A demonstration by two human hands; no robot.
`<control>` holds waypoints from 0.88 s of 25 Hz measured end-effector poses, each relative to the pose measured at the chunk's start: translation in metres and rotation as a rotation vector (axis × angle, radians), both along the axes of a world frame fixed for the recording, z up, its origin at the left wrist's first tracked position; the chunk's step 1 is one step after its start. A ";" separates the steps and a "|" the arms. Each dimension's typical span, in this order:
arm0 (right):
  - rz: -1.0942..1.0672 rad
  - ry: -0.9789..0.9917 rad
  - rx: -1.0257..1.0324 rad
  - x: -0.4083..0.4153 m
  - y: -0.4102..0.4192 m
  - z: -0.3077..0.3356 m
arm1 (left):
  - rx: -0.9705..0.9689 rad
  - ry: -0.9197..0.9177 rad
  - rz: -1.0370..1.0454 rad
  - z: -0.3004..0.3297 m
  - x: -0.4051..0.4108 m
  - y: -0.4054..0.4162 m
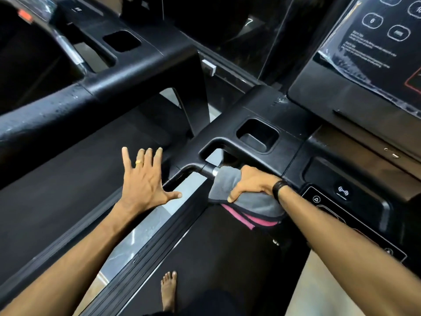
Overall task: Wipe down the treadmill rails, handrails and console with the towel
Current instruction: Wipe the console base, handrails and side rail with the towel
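A right hand grips a grey, pink-edged towel around the front grip bar of a black treadmill, just near of its cup holder; the left hand hovers empty, fingers spread, further left.

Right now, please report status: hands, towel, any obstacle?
Right hand gripping towel around handrail. Left hand open, empty. Nothing blocking.

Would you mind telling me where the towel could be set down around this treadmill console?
The rectangular black cup recess above the right hand is bare. So is the dark treadmill belt beside the bare foot. The short handlebar is crowded: the right hand holds the grey-and-pink towel around it.
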State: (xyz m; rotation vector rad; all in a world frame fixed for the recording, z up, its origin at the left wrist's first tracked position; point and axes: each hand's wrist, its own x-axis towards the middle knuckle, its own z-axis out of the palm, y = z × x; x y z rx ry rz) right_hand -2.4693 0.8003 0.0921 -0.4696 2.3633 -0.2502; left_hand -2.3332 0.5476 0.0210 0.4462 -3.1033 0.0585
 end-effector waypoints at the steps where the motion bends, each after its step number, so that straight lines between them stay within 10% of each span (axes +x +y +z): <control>1: -0.006 0.007 0.001 -0.001 -0.005 -0.001 | -0.035 0.018 0.025 0.001 -0.002 0.002; 4: 0.212 0.734 0.161 0.031 -0.016 -0.040 | -0.105 0.030 0.137 0.005 -0.003 0.009; 6: 0.214 0.867 0.174 0.041 -0.026 -0.049 | -0.118 0.051 0.170 0.003 -0.003 0.011; 11: 0.023 -0.052 -0.001 -0.018 -0.046 -0.024 | -0.100 0.064 0.176 0.003 -0.004 0.014; 17: 0.214 0.779 0.061 0.030 -0.079 -0.050 | -0.150 0.036 0.190 0.001 -0.006 0.014; 22: 0.053 0.078 -0.041 -0.015 -0.086 -0.030 | -0.181 0.048 0.140 0.000 -0.007 0.015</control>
